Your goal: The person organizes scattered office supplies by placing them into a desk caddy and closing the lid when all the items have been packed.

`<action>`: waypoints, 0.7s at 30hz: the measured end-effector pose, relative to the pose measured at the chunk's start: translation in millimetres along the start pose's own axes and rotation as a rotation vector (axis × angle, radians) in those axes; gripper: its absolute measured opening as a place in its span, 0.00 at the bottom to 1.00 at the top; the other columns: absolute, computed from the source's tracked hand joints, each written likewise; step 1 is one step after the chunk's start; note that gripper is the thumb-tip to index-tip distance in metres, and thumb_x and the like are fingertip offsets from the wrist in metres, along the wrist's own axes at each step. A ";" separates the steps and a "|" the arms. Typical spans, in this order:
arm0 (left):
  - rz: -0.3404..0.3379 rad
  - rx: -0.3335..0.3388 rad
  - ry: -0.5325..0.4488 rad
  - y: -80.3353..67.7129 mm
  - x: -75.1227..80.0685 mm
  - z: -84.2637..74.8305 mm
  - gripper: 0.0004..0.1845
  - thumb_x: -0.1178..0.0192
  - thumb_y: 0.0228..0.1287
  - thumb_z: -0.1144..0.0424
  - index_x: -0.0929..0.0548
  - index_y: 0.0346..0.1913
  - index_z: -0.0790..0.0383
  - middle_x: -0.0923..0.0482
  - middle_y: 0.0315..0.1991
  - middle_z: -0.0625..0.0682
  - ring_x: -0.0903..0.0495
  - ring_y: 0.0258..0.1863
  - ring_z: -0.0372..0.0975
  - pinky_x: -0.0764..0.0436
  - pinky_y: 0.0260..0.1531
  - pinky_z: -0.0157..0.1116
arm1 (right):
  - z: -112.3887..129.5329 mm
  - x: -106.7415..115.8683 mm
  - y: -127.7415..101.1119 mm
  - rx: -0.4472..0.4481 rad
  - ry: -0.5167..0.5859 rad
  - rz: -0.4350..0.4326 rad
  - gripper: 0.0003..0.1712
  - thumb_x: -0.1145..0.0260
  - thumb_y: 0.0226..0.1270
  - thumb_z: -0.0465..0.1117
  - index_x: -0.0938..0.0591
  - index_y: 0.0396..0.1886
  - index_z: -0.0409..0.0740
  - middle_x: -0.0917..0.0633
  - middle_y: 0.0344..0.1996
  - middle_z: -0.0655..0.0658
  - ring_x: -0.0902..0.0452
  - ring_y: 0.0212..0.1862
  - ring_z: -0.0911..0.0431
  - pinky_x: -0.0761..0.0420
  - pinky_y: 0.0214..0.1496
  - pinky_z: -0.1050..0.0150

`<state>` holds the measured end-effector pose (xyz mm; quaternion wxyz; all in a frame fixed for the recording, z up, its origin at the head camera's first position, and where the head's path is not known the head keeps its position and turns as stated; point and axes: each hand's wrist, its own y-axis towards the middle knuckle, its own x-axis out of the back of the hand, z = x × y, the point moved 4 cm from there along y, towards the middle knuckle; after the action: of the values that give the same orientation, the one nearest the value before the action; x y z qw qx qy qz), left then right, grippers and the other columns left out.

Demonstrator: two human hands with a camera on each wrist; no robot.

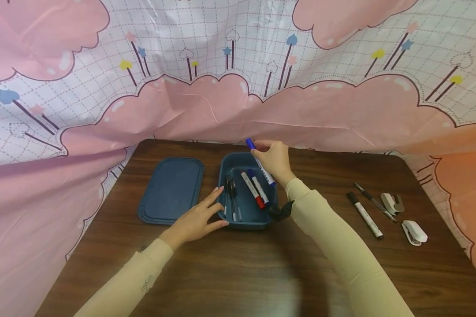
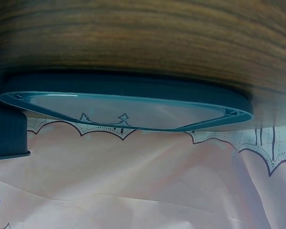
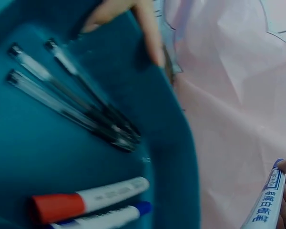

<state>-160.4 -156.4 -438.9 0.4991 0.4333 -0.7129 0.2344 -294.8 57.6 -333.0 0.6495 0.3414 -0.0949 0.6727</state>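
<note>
A dark blue box [image 1: 247,225] stands mid-table with its lid [image 1: 171,190] lying flat to the left. My left hand [image 1: 206,213] rests with straight fingers on the box's left rim. My right hand [image 1: 270,159] hovers over the box's far right corner and grips a blue-capped white marker [image 1: 259,164], tilted with the cap up. Inside lie a red-capped marker [image 1: 253,190], a blue-capped marker [image 1: 260,190] and several black pens [image 1: 232,199]. The right wrist view shows the pens [image 3: 76,109], the red-capped marker [image 3: 86,200] and the held marker [image 3: 267,202].
On the table's right lie a black-capped marker [image 1: 366,215], a thin pen [image 1: 374,202], a small grey tool [image 1: 392,203] and a white stapler [image 1: 414,232]. A pink patterned sheet [image 1: 238,105] hangs behind and at both sides. The left wrist view shows the lid [image 2: 124,107].
</note>
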 end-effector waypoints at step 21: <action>0.001 0.011 -0.012 -0.1 -0.3 -0.5 0.30 0.51 0.67 0.34 0.23 0.58 0.54 0.61 0.80 0.47 0.55 0.78 0.45 0.26 0.62 0.50 | -21.0 -39.2 -31.0 -0.074 -0.046 0.155 0.17 0.30 0.62 0.42 0.14 0.49 0.40 0.11 0.41 0.41 0.13 0.40 0.50 0.14 0.42 0.59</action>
<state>-159.9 -156.0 -438.9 0.4923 0.4370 -0.7148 0.2361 -275.8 42.1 -381.3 0.6054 0.3239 -0.1609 0.7090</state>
